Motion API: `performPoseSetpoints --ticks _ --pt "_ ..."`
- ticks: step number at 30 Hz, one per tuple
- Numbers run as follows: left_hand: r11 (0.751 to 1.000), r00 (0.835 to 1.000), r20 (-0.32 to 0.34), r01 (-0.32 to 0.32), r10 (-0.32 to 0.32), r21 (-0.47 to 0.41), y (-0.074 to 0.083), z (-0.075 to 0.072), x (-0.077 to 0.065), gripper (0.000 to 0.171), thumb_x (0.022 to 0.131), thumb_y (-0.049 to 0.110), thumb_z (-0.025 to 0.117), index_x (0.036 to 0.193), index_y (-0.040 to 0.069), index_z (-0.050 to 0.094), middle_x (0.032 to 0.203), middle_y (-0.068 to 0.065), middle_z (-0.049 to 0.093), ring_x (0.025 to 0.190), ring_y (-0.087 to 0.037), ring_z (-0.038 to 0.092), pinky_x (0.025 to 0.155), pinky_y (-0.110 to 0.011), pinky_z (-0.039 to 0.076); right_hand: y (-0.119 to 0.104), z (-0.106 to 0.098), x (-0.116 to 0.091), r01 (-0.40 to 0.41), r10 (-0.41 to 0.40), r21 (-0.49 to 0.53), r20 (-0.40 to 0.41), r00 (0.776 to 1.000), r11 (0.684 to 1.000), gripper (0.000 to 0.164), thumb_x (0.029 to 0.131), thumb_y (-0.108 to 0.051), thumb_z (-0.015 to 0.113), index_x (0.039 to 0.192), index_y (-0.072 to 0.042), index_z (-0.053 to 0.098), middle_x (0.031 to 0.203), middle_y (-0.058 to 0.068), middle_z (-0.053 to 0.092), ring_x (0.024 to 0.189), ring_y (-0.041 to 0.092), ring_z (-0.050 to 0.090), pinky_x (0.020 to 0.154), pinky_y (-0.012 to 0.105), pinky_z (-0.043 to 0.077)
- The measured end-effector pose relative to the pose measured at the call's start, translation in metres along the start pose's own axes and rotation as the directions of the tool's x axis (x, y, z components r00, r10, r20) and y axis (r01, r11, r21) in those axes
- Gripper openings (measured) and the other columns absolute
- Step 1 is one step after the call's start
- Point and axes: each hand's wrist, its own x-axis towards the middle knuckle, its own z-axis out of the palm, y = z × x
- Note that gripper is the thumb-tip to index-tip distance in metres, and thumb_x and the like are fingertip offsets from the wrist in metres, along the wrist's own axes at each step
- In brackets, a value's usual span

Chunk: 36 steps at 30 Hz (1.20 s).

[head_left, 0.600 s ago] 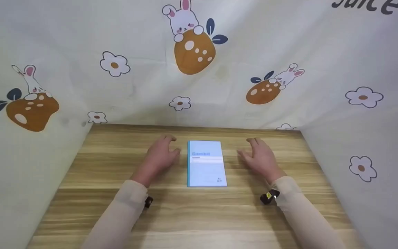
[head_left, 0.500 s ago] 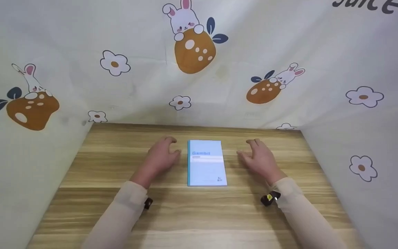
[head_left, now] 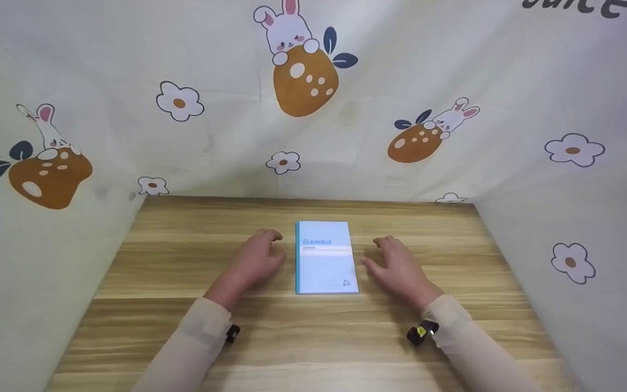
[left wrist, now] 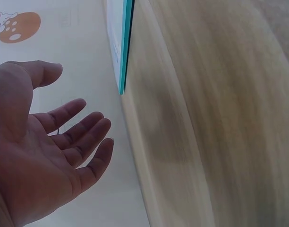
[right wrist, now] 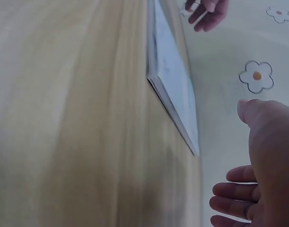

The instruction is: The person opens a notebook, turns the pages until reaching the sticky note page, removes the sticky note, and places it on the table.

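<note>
A pale blue book (head_left: 326, 267) with a teal spine and "Gambit" printed on its cover lies closed on the wooden table. To its left is my left hand (head_left: 252, 261), apart from the spine and holding nothing. My right hand (head_left: 399, 269) is on the other side, its thumb close to the book's right edge. In the left wrist view the fingers of the left hand (left wrist: 45, 137) are loosely bent and spread. The right wrist view shows the page edges of the book (right wrist: 175, 90) and the right hand (right wrist: 262, 161) with relaxed fingers.
The wood-grain table (head_left: 313, 337) is bounded at the back and both sides by a pale cloth (head_left: 226, 141) printed with rabbits, orange fruit and flowers. A small black wrist camera (head_left: 421, 332) sits at the right sleeve, another dark device (head_left: 232, 333) at the left.
Both hands have drawn back slightly toward the near side of the table. The right hand has also come in closer to the book, which has stayed in place.
</note>
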Motion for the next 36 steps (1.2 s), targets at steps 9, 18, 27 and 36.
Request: performPoseSetpoints --ticks 9,18,27,36 --pt "1.000 1.000 0.019 -0.008 0.008 -0.003 0.001 0.006 -0.005 0.047 0.107 0.029 0.071 0.146 0.003 0.064 0.150 -0.018 0.060 0.138 -0.036 0.060 0.117 -0.055 0.050 -0.012 0.019 -0.006 0.084 -0.084 -0.043 0.015 0.996 0.996 0.070 0.106 -0.055 0.070 0.138 0.006 0.067 0.128 0.018 0.066 0.118 0.037 0.065 0.108 0.054 0.054" --pt "1.000 0.999 0.041 -0.013 0.012 0.022 -0.003 0.009 -0.010 0.047 0.107 0.030 0.071 0.146 0.004 0.064 0.147 -0.015 0.062 0.138 -0.033 0.061 0.117 -0.053 0.050 -0.020 0.036 -0.010 0.102 -0.097 -0.091 0.057 0.994 0.991 0.078 0.105 -0.062 0.067 0.138 0.008 0.068 0.136 0.022 0.063 0.123 0.040 0.064 0.112 0.055 0.051" --pt "1.000 0.999 0.045 -0.024 0.023 0.017 -0.005 0.009 -0.010 0.048 0.106 0.031 0.073 0.146 0.005 0.064 0.146 -0.015 0.062 0.135 -0.034 0.062 0.116 -0.054 0.051 -0.026 0.039 -0.011 0.078 -0.070 -0.084 0.091 0.993 0.993 0.083 0.104 -0.064 0.067 0.144 0.009 0.065 0.140 0.023 0.063 0.129 0.041 0.062 0.115 0.055 0.049" --pt "0.999 0.998 0.057 -0.031 0.030 0.020 -0.008 0.011 -0.009 0.048 0.107 0.031 0.072 0.147 0.006 0.064 0.146 -0.015 0.062 0.136 -0.034 0.062 0.117 -0.054 0.050 -0.025 0.042 -0.010 0.078 -0.072 -0.063 0.091 0.993 0.995 0.083 0.103 -0.064 0.068 0.143 0.008 0.065 0.140 0.022 0.063 0.127 0.039 0.063 0.115 0.054 0.050"
